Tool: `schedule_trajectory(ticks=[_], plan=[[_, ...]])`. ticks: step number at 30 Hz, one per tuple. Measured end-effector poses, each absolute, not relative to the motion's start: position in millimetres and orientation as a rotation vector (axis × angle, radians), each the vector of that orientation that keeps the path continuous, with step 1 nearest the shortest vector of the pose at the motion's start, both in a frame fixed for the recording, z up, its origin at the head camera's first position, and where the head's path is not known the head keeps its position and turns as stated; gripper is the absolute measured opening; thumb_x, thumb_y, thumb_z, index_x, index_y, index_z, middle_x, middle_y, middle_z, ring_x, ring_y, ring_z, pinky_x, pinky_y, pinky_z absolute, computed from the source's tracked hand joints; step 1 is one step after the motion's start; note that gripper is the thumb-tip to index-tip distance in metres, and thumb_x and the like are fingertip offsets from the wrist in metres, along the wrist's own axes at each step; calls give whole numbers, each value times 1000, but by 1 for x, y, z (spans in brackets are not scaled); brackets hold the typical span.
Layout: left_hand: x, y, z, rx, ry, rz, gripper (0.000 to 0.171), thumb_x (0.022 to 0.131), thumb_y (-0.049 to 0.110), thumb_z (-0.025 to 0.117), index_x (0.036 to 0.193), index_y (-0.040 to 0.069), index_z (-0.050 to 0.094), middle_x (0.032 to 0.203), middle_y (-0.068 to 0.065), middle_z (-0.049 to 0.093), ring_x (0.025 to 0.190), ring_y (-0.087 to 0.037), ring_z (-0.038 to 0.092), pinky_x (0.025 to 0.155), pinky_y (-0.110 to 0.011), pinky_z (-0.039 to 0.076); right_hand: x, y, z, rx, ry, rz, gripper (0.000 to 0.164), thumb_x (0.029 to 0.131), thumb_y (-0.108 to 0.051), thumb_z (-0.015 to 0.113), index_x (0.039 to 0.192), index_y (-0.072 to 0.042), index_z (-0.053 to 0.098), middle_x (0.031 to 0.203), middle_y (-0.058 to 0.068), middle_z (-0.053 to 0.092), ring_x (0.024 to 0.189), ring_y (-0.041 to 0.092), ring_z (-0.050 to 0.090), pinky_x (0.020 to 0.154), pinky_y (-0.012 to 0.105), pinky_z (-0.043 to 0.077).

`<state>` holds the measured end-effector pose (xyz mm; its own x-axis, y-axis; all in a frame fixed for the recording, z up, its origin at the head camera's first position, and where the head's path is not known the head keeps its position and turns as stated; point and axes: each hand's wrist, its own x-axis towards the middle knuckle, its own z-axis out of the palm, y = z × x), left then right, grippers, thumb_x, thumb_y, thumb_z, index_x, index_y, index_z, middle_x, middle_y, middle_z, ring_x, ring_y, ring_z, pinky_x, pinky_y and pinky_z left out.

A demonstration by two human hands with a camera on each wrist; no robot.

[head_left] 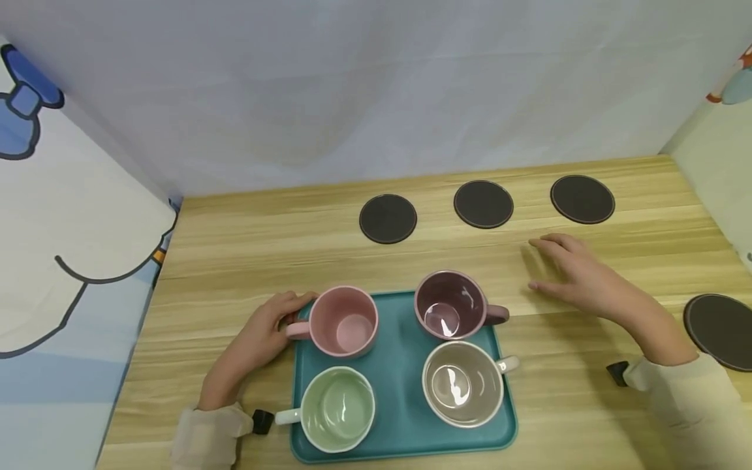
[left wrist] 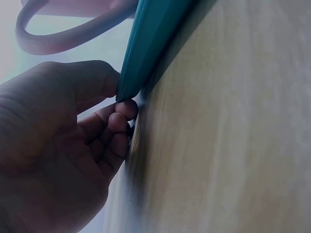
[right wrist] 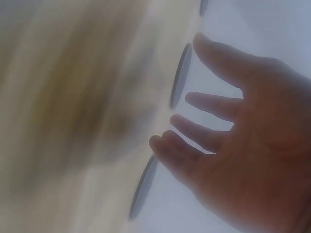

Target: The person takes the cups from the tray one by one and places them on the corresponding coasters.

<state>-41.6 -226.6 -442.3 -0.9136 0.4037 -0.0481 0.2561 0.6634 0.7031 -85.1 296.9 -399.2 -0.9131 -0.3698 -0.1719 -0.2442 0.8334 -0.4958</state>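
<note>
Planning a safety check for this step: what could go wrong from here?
1. Only the left hand grips the tray; the right hand is off it. Lifting now could tip it and slide its load.
2. The left hand is right beside the handle of the pink mug, so it might knock it.
3. The handle of the green mug sticks out past the tray's edge and could snag a sleeve.

There are 4 mugs (head_left: 343,326), 1 teal tray (head_left: 399,385), 4 dark round discs (head_left: 388,219) and 1 wooden tabletop (head_left: 252,261)
</note>
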Motion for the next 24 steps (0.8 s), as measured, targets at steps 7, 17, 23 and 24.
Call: schedule_trajectory(ticks=[7, 17, 23, 24], plan=[[-41, -225, -444, 534, 2672, 1089, 52, 92, -5, 67, 142, 7, 64, 93, -2, 63, 87, -15, 49, 77, -28, 40, -68, 338, -403, -367, 2796, -660, 77, 94, -22, 77, 151, 11, 39, 149, 41, 35, 134, 65, 31, 103, 76, 30], [-43, -224, -441, 520, 2677, 1062, 54, 92, -6, 65, 143, 7, 63, 94, -4, 63, 88, -17, 49, 78, -30, 40, -40, 391, -406, -199, 2886, -566, 75, 99, -24, 71, 152, 13, 33, 144, 51, 31, 129, 74, 23, 106, 81, 14], [-44, -225, -440, 500, 2679, 1061, 56, 90, -9, 63, 143, 7, 63, 96, -5, 65, 89, -18, 50, 79, -30, 41, -23, 416, -410, -2, 2877, -474, 79, 105, -37, 61, 156, 11, 24, 149, 53, 20, 132, 80, 14, 103, 89, 12], [-44, -225, -440, 500, 2680, 1062, 55, 90, -9, 63, 143, 7, 63, 96, -4, 65, 89, -18, 50, 79, -30, 41, -20, 421, -412, 13, 2885, -459, 80, 105, -38, 60, 156, 11, 24, 149, 53, 20, 133, 79, 13, 103, 89, 12]])
